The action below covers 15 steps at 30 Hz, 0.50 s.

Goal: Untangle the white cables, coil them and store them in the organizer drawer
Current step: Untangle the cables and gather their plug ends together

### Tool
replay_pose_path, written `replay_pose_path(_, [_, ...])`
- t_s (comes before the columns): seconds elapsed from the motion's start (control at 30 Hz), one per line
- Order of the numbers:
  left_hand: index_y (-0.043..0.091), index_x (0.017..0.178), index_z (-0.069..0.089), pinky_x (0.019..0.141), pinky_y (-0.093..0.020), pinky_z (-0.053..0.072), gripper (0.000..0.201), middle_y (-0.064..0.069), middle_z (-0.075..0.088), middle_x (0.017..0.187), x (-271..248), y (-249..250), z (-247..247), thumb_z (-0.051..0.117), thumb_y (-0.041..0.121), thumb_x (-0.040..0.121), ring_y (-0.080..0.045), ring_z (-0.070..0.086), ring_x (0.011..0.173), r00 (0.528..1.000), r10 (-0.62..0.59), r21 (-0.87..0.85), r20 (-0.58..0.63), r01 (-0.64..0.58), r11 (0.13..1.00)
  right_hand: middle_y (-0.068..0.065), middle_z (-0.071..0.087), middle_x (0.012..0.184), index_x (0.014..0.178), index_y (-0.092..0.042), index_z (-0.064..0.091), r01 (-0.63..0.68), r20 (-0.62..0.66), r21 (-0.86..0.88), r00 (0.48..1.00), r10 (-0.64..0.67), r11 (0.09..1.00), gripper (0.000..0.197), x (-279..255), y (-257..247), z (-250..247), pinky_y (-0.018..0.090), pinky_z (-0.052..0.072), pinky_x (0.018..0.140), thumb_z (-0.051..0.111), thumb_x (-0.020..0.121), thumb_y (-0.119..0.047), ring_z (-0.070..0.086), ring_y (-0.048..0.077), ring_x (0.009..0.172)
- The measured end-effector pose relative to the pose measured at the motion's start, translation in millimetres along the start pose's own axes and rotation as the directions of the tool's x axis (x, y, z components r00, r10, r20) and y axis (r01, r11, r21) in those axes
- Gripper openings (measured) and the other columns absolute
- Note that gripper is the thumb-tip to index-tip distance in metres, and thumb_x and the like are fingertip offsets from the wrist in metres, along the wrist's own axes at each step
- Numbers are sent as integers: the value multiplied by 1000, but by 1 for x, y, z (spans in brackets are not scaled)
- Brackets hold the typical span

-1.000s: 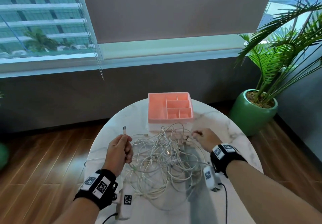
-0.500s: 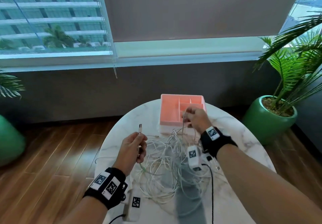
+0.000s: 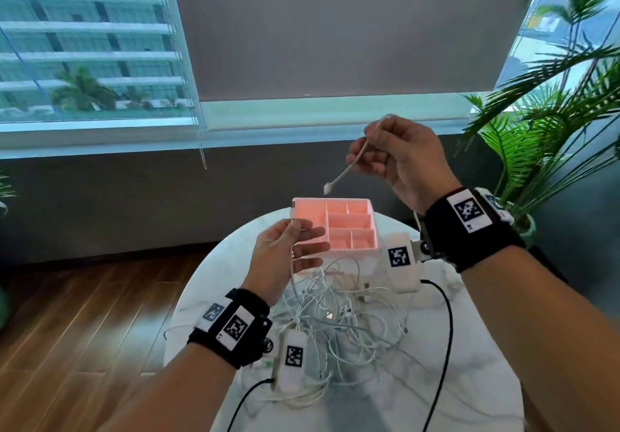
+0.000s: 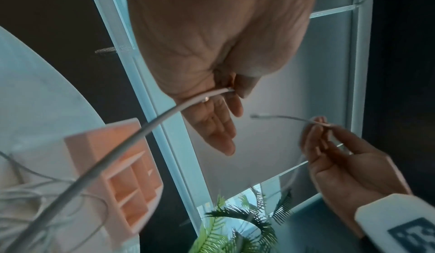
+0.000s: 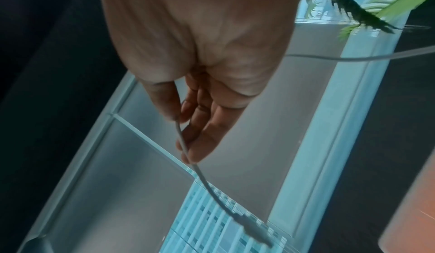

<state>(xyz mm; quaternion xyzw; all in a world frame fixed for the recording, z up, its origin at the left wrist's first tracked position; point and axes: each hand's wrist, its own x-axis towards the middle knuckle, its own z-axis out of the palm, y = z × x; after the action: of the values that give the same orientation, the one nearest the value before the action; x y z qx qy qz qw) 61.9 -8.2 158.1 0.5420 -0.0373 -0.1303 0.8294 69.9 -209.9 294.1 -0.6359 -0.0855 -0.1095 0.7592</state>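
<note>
A tangle of white cables (image 3: 335, 324) lies on the round marble table (image 3: 476, 364), just in front of the pink organizer drawer (image 3: 349, 223), whose compartments show nothing inside. My left hand (image 3: 298, 230) hovers over the drawer's near left corner and pinches one white cable (image 4: 141, 136) between thumb and forefinger, the other fingers straight. My right hand (image 3: 367, 144) is raised high above the drawer and pinches another stretch of cable; its plug end (image 3: 328, 189) hangs free. In the right wrist view that cable (image 5: 204, 180) runs down from the fingertips (image 5: 179, 119).
A potted palm (image 3: 553, 112) stands close to the table's right side. A grey wall and a window with a blind cord (image 3: 200, 129) are behind the table. Wooden floor (image 3: 84, 314) lies to the left. Black leads (image 3: 446, 331) trail from the wrist units over the table.
My right hand has risen from just above the drawer to well over it, drawing a cable end up out of the tangle. My left hand keeps its pinch and has shifted toward the drawer.
</note>
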Motion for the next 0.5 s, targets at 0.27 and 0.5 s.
replay_pose_path(0.27, [1,116,58,69,-36,62,23,-18,75,102,5,-4,19,41,16,109,-30,75,85,994,-97,-386,-54,69,920,22,66,84,93,1,56,-243,-80,160,963,258,957,14,-54,93,-11,35,61,66,45,96,9,69,36,77])
replay_pose_path(0.5, [1,110,68,67,-36,56,28,-4,57,70,6,-16,6,47,20,108,-16,56,60,996,15,-137,-93,-27,990,22,69,69,80,3,62,-502,-95,-307,862,498,809,31,-99,133,-22,41,59,63,63,97,-24,69,32,61])
